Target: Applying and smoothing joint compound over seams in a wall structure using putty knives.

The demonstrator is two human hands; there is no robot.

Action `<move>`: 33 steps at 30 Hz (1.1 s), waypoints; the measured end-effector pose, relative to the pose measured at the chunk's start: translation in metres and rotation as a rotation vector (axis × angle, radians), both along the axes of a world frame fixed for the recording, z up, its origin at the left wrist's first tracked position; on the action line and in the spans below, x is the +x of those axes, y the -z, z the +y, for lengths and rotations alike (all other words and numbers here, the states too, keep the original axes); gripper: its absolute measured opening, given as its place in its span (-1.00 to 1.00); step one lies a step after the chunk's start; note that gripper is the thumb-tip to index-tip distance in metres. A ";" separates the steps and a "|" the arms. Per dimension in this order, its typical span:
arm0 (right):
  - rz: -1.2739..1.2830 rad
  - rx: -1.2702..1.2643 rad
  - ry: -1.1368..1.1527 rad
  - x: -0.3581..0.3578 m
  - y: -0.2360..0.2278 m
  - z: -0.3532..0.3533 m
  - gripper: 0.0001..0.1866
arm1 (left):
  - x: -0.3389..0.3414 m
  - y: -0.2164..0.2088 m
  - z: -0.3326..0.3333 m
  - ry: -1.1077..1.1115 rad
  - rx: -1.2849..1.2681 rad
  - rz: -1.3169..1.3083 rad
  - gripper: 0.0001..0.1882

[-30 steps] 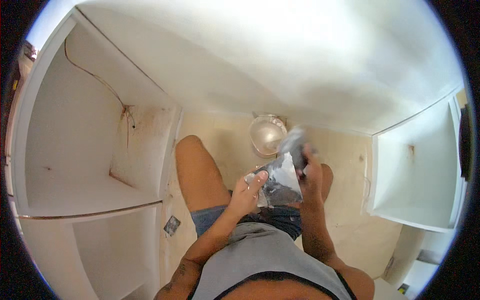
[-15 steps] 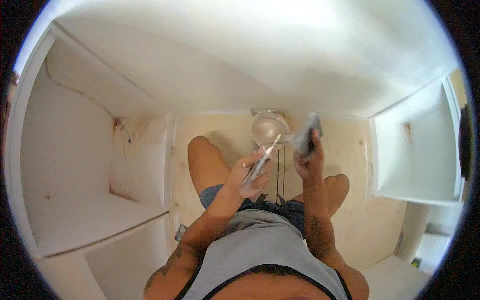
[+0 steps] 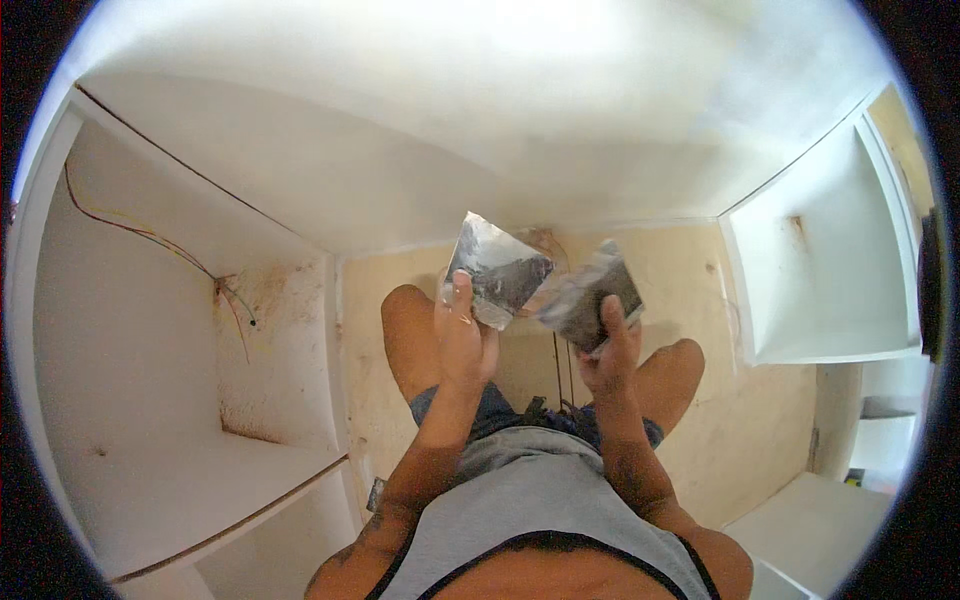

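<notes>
Holding a flat plate (image 3: 505, 270) in the left hand (image 3: 463, 325), closed on its near left edge with the thumb on top; cannot tell how the fingers lie beneath. Smeared with whitish paste over a dark face, and tilted, with one pale corner pointing away from the body. Gripping a second plate (image 3: 600, 300), greyish, in the right hand (image 3: 617, 345), likewise closed, with the thumb laid across the face; too blurred to tell what coats it. Held close together, between the hands and slightly beyond them; cannot tell whether touching. Squatting on a beige floor (image 3: 740, 425), with the left knee (image 3: 405, 308) just left of the left hand and the right knee (image 3: 682, 368) to the right of the right hand. Facing a white panel (image 3: 430, 130) beyond both hands. Flanked well to the left by an open cabinet (image 3: 120, 350) with thin wires (image 3: 150, 236), and well to the right by a white cubby (image 3: 830, 265).
</notes>
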State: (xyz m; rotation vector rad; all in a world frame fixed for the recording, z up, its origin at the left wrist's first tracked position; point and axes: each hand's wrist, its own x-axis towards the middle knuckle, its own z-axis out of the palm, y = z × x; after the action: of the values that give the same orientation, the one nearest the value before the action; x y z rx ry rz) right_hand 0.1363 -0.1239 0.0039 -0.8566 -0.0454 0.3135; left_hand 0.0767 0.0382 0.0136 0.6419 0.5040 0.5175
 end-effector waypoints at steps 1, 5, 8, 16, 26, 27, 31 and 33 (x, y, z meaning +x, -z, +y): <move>0.032 -0.111 0.013 -0.007 -0.007 0.006 -0.62 | -0.002 -0.011 -0.005 0.011 -0.003 0.001 -0.63; 0.042 -0.247 0.084 -0.018 -0.005 0.019 -0.67 | -0.015 -0.034 -0.021 0.070 0.526 0.311 -0.49; -0.003 -0.220 0.093 -0.009 -0.008 0.017 -0.65 | -0.019 -0.045 -0.012 0.255 0.733 0.398 -0.44; -0.014 -0.186 0.038 0.005 -0.032 0.008 -0.64 | -0.017 -0.016 -0.002 0.410 0.887 0.099 -0.44; -0.218 -0.399 -0.231 0.031 -0.049 -0.015 -0.65 | -0.020 -0.039 0.021 0.732 1.250 0.176 -0.43; -0.266 -0.459 -0.282 0.035 -0.049 -0.017 -0.64 | -0.019 -0.043 0.025 0.835 1.434 0.236 -0.43; -0.235 -0.650 -0.255 0.035 -0.043 -0.019 -0.65 | -0.006 -0.029 0.021 0.817 0.966 0.174 -0.45; -0.300 -0.593 0.093 0.036 -0.035 -0.012 -0.67 | 0.008 -0.005 0.018 0.611 0.544 0.149 -0.52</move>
State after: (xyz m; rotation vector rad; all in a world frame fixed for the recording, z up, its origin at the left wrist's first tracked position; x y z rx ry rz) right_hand 0.1719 -0.1360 0.0393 -1.4854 -0.1974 0.1043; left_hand 0.0843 0.0563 0.0183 1.3079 0.2767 0.0144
